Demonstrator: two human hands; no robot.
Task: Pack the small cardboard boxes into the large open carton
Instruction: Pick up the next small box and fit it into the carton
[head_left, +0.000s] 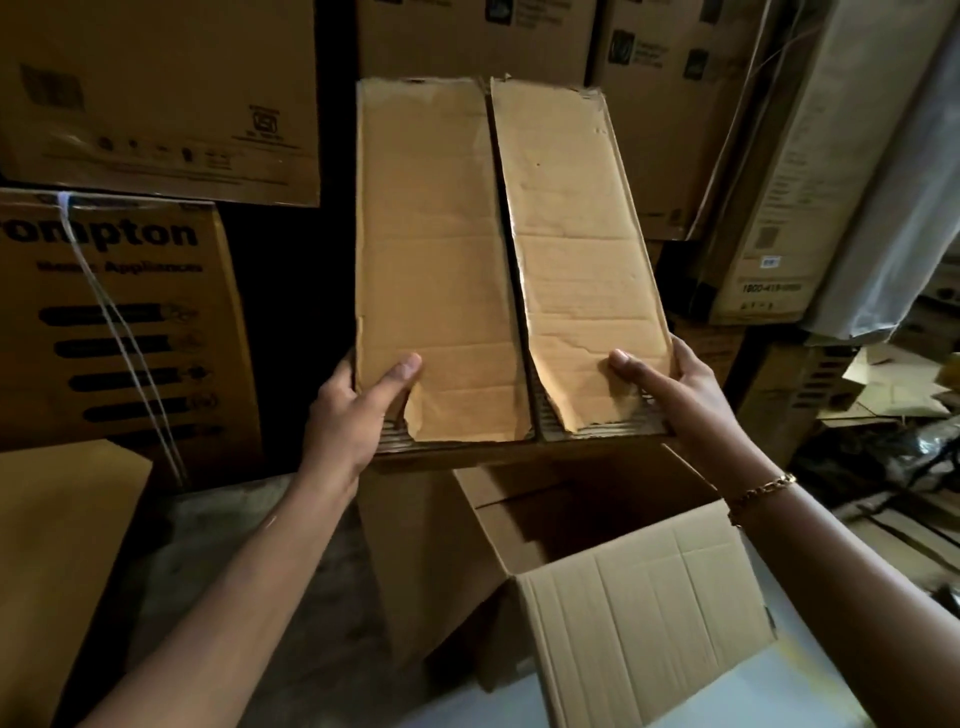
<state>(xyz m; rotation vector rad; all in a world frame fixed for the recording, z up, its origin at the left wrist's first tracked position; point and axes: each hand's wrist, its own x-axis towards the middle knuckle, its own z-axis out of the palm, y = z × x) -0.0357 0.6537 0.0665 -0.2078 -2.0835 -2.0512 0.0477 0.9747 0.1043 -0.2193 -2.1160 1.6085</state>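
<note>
I hold a worn brown cardboard box (498, 249) up in front of me, its top made of two long flaps with a dark seam between them and torn paper at the near edge. My left hand (358, 410) grips its near left corner, thumb on top. My right hand (675, 384) grips its near right corner, thumb on top, a gold bracelet on the wrist. Below the held box stands the large open carton (613, 582), its near flap folded out toward me and its inside dark.
Stacked printed cartons (119, 322) fill the left and back. A tall carton wrapped in plastic (810, 171) leans at the right, with flattened cardboard scraps (893, 384) beyond it. A plain brown box (52, 545) sits at the lower left on the grey floor.
</note>
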